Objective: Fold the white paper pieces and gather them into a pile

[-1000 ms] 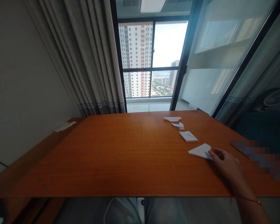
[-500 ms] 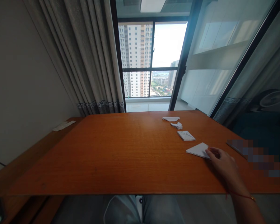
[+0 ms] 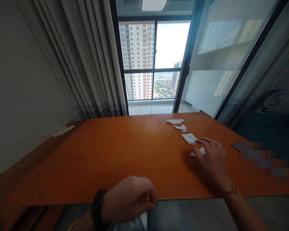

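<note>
Four folded white paper pieces lie in a row on the right half of the orange-brown table (image 3: 106, 150). Farthest is a flat, narrow paper (image 3: 174, 121), then a crumpled-looking folded paper (image 3: 180, 128). My right hand (image 3: 210, 158) hovers with fingers apart at the square folded paper (image 3: 189, 138); whether a fingertip touches it is unclear. Beneath that hand the triangular folded paper (image 3: 201, 150) is partly hidden. My left hand (image 3: 131, 199), with a black wristband, is over the front edge, its fingers curled; what they hold, if anything, is hidden.
White paper strips (image 3: 63, 130) lie on a wooden ledge at the left. A pixelated area covers something on the table's right side. Grey curtains (image 3: 96, 64) and a window stand behind. A fan (image 3: 276, 98) is at the far right.
My left hand has come into view at the bottom. My right hand has let go of the triangular paper and moved left and farther up, over toward the square one.
</note>
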Action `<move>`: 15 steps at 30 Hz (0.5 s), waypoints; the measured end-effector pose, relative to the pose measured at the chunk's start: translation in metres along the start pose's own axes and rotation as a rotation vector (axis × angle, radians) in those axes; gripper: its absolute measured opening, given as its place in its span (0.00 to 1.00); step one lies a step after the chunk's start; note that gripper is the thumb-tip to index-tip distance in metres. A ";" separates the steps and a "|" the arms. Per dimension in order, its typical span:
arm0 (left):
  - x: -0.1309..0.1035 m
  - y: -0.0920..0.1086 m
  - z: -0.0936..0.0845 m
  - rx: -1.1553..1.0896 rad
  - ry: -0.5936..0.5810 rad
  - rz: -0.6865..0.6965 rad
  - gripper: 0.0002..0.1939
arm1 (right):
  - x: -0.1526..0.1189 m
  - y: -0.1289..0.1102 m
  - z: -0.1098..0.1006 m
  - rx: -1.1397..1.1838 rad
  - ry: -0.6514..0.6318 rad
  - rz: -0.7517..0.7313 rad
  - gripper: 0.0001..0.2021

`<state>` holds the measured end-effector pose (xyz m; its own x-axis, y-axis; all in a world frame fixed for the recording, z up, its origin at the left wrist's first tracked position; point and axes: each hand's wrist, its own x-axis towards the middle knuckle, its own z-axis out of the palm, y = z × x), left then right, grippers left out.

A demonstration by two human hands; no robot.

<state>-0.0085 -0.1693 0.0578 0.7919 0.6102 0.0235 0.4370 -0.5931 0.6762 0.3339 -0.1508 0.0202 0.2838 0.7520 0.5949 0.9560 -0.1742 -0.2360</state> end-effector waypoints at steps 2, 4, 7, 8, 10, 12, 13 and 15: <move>0.027 -0.012 -0.015 0.132 0.013 0.002 0.04 | 0.009 -0.035 0.006 0.134 -0.182 -0.266 0.16; 0.054 -0.031 -0.027 0.212 0.048 -0.034 0.06 | 0.016 -0.069 0.013 0.258 -0.389 -0.517 0.16; 0.084 -0.062 -0.038 0.310 0.154 -0.082 0.15 | 0.023 -0.104 0.026 0.331 -0.601 -0.692 0.17; 0.090 -0.071 -0.039 0.319 0.182 -0.090 0.16 | 0.024 -0.110 0.031 0.332 -0.630 -0.699 0.17; 0.096 -0.084 -0.039 0.315 0.226 -0.106 0.15 | 0.023 -0.115 0.042 0.334 -0.644 -0.665 0.17; 0.096 -0.094 -0.037 0.306 0.257 -0.120 0.13 | 0.021 -0.113 0.051 0.361 -0.634 -0.614 0.16; 0.095 -0.098 -0.036 0.304 0.270 -0.123 0.13 | 0.019 -0.110 0.055 0.383 -0.626 -0.591 0.15; 0.091 -0.104 -0.035 0.305 0.291 -0.125 0.13 | 0.016 -0.105 0.061 0.425 -0.610 -0.557 0.13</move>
<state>0.0034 -0.0338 0.0151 0.5913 0.7835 0.1911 0.6621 -0.6069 0.4398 0.2331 -0.0819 0.0080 -0.4112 0.8825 0.2284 0.8011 0.4694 -0.3714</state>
